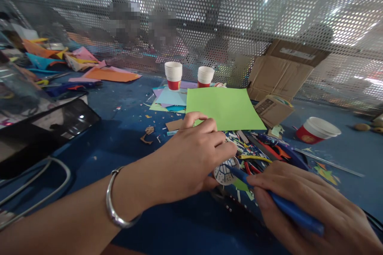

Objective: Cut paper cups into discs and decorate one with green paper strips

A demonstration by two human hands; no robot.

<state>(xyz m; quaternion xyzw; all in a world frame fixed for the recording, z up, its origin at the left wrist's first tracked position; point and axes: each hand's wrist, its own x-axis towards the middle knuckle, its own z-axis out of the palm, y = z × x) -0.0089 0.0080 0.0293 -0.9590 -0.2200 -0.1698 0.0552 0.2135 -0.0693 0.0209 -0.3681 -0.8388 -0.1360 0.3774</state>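
Note:
My left hand [188, 155], with a silver bangle at the wrist, grips a small white round piece [224, 177] by its edge. Dark blue lines and dots form a shell-like pattern on its face. In my right hand [311, 195] is a blue marker [295, 209], held like a pen, its tip touching or just over the patterned face. Just beyond both hands lies a sheet of light green paper [224, 107]. Paper scraps and tools, including something with yellow handles [254, 158], lie around the round piece.
Two stacks of paper cups [173, 75] stand at the back, and another paper cup [317, 130] at the right. Cardboard [278, 73] leans against the perforated panel [191, 28]. A black device [48, 131] with a white cable [64, 169] and coloured paper [112, 74] occupy the left.

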